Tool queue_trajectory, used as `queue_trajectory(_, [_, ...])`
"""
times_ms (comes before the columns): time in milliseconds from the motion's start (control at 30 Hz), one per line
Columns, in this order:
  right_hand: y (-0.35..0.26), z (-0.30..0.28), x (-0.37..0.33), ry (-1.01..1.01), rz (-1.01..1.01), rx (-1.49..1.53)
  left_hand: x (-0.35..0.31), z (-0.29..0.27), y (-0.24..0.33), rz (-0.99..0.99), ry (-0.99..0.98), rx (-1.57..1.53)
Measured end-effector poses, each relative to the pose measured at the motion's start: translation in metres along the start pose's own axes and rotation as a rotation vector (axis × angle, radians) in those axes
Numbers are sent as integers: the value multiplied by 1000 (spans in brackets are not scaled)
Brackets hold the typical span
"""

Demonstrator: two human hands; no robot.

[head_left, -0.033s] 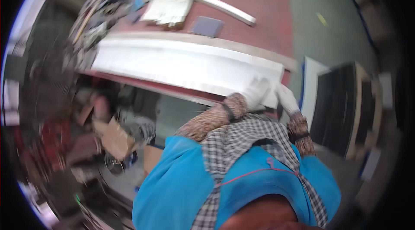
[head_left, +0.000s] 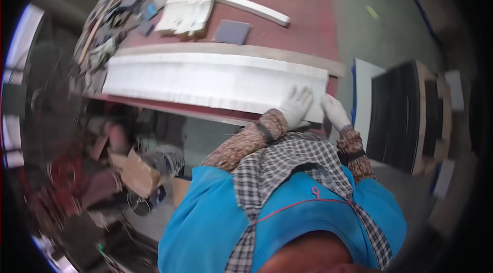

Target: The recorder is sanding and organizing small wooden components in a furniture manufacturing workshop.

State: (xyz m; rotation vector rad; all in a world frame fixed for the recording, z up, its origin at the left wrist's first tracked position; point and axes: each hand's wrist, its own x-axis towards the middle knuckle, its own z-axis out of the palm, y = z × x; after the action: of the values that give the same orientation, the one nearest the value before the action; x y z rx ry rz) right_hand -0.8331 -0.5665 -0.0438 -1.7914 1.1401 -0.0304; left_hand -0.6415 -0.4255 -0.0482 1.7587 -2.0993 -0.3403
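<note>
A long white piece, with a raised back edge and fine cross lines, lies along the near side of a red-topped table. I cannot tell whether it is one piece or many packed together. My left hand, in a white glove, lies flat with fingers spread on its right part. At its right end is my right hand, also gloved in white, with fingers curled together beside the edge. Whatever those fingers hold, if anything, is hidden. A pale wooden strip runs along the piece's far side.
On the red tabletop lie a grey square pad, a bundle of white pieces and a long white bar. Mixed scraps crowd the left end. Dark stacked panels stand right of the table; an opened cardboard box sits lower left.
The whole view has shifted slightly, so the table appears a little further left. The left hand stays on the white piece; the right hand's fingers look more curled at its end.
</note>
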Motion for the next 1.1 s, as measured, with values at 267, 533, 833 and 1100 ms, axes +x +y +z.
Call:
queue_trajectory(267, [-31,29,-21,183,13,-211,1,-13,4,22,-5,159])
queue_trajectory(533, [-20,11,-15,223,-59,-97,-3,-36,6,30,-73,79])
queue_trajectory(833, [-60,9,-7,78,58,-300,-25,-53,-10,25,-62,120])
queue_trajectory(1100, [-103,-48,87,244,-144,-422,-28,-40,-18,42,98,61])
